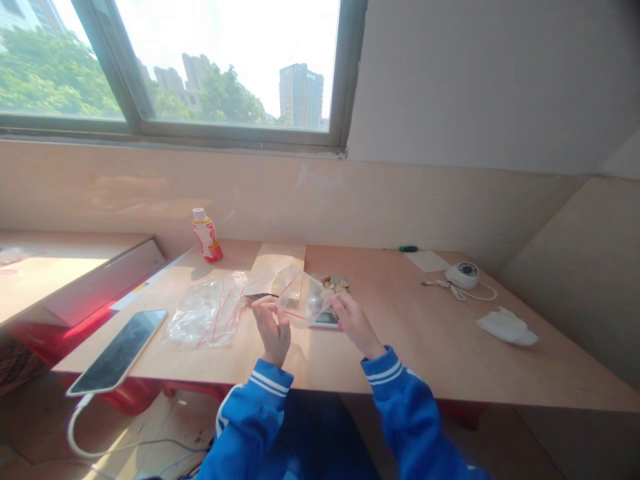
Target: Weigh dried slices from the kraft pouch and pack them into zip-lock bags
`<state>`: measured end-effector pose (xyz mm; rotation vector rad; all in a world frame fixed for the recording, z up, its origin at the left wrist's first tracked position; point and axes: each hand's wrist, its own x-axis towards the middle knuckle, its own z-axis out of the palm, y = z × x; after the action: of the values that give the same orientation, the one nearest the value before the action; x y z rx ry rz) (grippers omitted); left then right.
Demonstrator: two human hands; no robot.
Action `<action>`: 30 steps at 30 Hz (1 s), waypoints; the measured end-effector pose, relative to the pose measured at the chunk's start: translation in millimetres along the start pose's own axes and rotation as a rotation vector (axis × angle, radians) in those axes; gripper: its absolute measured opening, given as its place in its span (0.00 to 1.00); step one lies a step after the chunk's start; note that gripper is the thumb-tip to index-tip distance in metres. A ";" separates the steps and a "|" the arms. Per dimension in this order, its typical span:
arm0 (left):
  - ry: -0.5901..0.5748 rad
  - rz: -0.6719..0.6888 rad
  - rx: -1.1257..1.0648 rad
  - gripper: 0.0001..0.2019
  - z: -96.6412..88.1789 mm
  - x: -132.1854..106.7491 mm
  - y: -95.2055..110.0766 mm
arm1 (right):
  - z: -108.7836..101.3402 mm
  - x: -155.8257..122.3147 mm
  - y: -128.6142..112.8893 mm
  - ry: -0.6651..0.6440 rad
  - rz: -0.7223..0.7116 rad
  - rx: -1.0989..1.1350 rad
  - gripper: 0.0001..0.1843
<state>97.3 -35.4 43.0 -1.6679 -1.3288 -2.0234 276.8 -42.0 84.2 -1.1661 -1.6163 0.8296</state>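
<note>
Between my two hands a clear zip bag (301,300) with red lines is held up above the table. My left hand (273,328) pinches its left side, fingers closed. The fingers of my right hand (354,322) are closed at the bag's right side. Just behind the right hand lies a pile of beige flat pieces (336,283) on a small flat device (326,319) with a dark screen, partly covered by hand and bag. A thin dark strip (260,295) shows beside the left fingertips; its kind is unclear. More clear zip bags (207,312) with red lines lie left of my left hand.
A phone (120,350) on a cable sits at the left front edge. A red-and-white bottle (207,237) stands at the back left. On the right are a white camera-like device (463,274) with cables, a crumpled white tissue (507,327), a paper (427,261) and a green-handled tool (409,249).
</note>
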 end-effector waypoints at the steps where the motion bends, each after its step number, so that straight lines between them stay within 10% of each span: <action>1: -0.002 0.018 0.001 0.06 5.0 -2.4 -4.9 | -1.0 4.2 4.8 0.030 -0.064 -0.077 0.19; 11: -0.079 -0.238 0.030 0.10 20.0 -31.0 -33.7 | 11.9 27.3 51.3 -0.010 -0.128 -0.844 0.21; 21: -0.080 -0.405 -0.037 0.12 18.2 -29.3 -29.6 | 14.2 25.0 48.3 0.149 -0.239 -0.750 0.13; 26: -0.094 -0.415 -0.020 0.13 19.3 -31.8 -32.0 | 18.2 23.1 7.0 0.364 -0.206 -0.543 0.12; 30: -0.101 -0.387 -0.026 0.11 19.5 -32.0 -31.6 | 30.8 18.9 -23.1 0.254 -0.220 -0.484 0.11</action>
<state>101.2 -14.7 -1.3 -1.6440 -1.7859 -2.1862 238.6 -31.3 100.6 -1.3291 -1.7379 0.1379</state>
